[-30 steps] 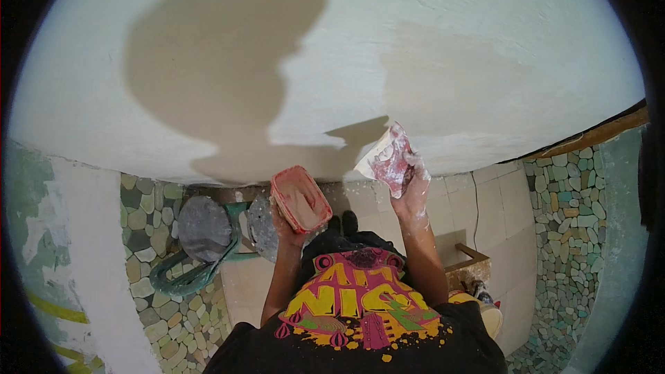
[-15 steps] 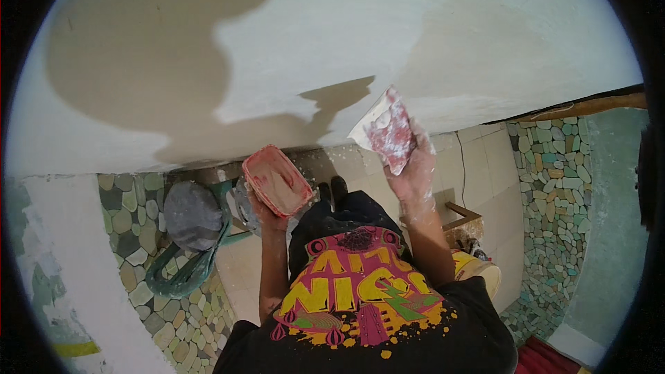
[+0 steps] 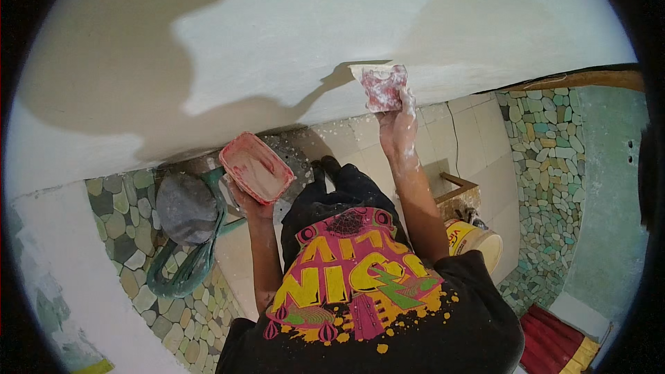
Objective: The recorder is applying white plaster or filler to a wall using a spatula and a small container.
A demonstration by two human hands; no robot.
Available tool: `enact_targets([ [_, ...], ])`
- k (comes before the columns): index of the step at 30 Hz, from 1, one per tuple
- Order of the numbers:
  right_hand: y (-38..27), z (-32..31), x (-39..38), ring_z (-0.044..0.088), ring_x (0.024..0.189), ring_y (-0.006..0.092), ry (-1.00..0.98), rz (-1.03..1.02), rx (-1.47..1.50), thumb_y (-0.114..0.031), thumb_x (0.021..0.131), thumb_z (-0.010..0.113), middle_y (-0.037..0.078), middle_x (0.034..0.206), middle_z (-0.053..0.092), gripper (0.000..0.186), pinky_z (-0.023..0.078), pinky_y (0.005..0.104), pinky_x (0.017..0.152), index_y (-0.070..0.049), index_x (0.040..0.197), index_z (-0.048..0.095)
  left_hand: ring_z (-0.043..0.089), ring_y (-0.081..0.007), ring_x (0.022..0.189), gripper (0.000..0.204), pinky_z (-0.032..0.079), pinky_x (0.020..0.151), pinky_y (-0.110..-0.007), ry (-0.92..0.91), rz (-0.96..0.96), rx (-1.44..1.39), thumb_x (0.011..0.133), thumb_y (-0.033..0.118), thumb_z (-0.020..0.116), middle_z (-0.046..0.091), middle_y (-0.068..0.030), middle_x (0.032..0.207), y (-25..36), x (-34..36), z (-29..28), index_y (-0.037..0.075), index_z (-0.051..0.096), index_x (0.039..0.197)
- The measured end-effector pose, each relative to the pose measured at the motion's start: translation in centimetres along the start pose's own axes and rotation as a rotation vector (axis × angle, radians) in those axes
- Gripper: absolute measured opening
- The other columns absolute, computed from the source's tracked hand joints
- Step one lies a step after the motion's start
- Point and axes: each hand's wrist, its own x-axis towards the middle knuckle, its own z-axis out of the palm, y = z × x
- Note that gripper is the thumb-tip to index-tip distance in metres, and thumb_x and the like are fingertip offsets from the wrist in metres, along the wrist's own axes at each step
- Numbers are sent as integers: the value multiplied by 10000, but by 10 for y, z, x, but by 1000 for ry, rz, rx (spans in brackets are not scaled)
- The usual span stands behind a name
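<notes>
My left hand point(image 3: 251, 202) is closed around the near side of a red plastic tub point(image 3: 236, 150), tilted so its inside shows. Pale pinkish putty point(image 3: 260, 167) lies in it and smears its walls. Out to the right, my right hand point(image 3: 400, 126) grips a red, flat putty spreader point(image 3: 385, 88) smudged with white. Putty sits along the spreader's far edge, which is close to the pale wall point(image 3: 291, 34); whether it touches I cannot tell. White specks cover the right hand and forearm.
A dark grey rounded object point(image 3: 185, 208) and a green looped piece point(image 3: 181, 277) stand at the left on pebble flooring point(image 3: 131, 211). At the right are a small wooden stool point(image 3: 458, 197), a yellow bucket point(image 3: 478, 244) and a thin cable point(image 3: 454, 131). Red-and-yellow cloth point(image 3: 554, 339) lies lower right.
My right hand has moved up and slightly left with the spreader, whose far edge has turned more level along the wall. The tub in my left hand has shifted a little left and up.
</notes>
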Motion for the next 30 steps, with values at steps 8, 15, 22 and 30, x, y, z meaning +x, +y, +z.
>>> enact_targets([
  [8, 15, -6, 19, 607, 1056, 247, 8, 20, 41, -244, 1009, 448, 109, 1202, 565, 303, 532, 423, 856, -92, 1270, 452, 479, -301, 1286, 672, 443, 1047, -502, -43, 20, 51, 928, 577, 526, 472, -69, 1421, 4, -6, 1, 162, 394, 1439],
  [15, 4, 16, 29, 647, 965, 227, 28, 8, -1, -202, 971, 488, 106, 1092, 620, 254, 550, 369, 819, -24, 1146, 538, 474, -298, 1290, 649, 440, 1047, -502, -98, -6, 38, 927, 561, 533, 474, -62, 1415, 6, -5, -3, 176, 399, 1432],
  [22, 0, 17, 47, 658, 914, 245, -87, 14, 17, -84, 936, 459, 129, 983, 647, 198, 563, 374, 793, 16, 1056, 581, 481, -303, 1284, 640, 443, 1043, -510, -59, -15, 28, 928, 554, 521, 473, -66, 1416, 6, -3, 5, 174, 404, 1429],
  [30, -5, 20, 56, 649, 922, 271, 19, 44, -68, -31, 919, 449, 150, 989, 638, 177, 563, 383, 831, 42, 975, 599, 492, -311, 1276, 636, 443, 1043, -513, -57, -36, -5, 933, 544, 510, 498, -73, 1398, 9, 2, 6, 163, 403, 1431],
])
